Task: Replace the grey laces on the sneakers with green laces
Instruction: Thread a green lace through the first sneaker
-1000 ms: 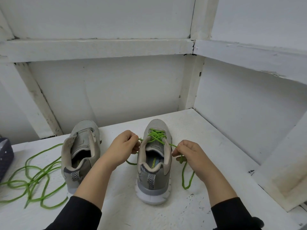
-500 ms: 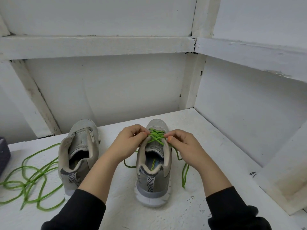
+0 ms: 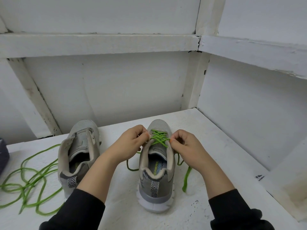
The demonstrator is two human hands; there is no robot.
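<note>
Two grey sneakers stand heel-toward-me on a white shelf. The right sneaker (image 3: 156, 176) has a green lace (image 3: 159, 138) crossed through its eyelets. My left hand (image 3: 131, 143) pinches the lace at the shoe's left eyelet edge, and my right hand (image 3: 184, 145) pinches it at the right edge. The lace's loose ends trail down on both sides of the shoe. The left sneaker (image 3: 79, 155) has no lace and its tongue is open. A second green lace (image 3: 29, 180) lies in loose loops on the shelf at the left.
White walls close in behind and on the right of the shelf (image 3: 216, 155). A dark blue-grey object (image 3: 3, 156) sits at the far left edge, mostly cut off.
Both hands moved forward and inward from the shoe's collar sides to the eyelets, drawing the lace across the tongue. The left sneaker and the loose lace stayed put.
</note>
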